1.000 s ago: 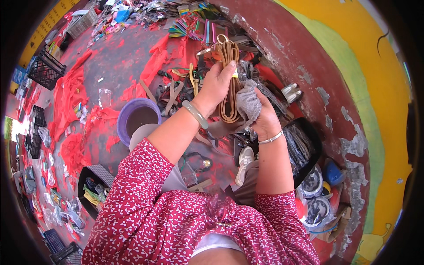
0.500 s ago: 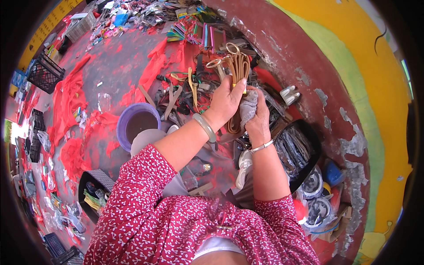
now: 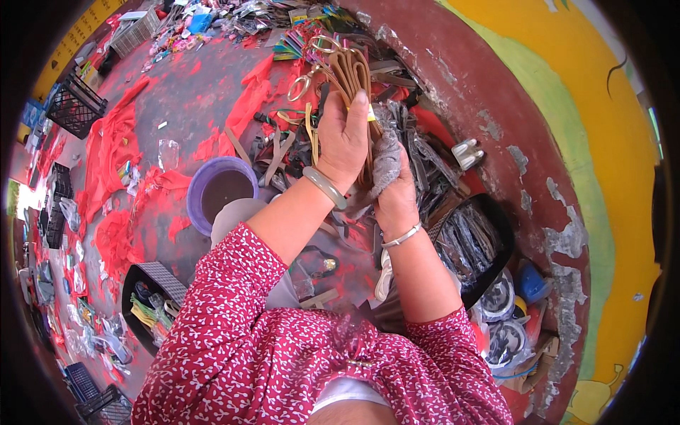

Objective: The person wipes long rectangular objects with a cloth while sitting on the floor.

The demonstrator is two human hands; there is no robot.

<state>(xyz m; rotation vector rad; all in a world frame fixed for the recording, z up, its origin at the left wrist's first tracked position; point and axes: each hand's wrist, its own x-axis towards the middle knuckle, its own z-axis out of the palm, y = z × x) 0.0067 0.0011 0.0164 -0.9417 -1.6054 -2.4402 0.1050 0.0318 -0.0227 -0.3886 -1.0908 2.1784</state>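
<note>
Straps (image 3: 352,74): I grip the bundle in my left hand (image 3: 341,138), right hand (image 3: 394,191) clenching a cloth (image 3: 386,152); wiping seems underway, next needs steady strokes.

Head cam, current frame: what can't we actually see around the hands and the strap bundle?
- Left hand: its fingers wrap behind the tan straps, so the grip is hidden.
- Right hand: fingers are buried in the grey cloth.
- Lower ends of the straps: covered by both hands.
- Purple bucket: contents too dark to tell.
</note>
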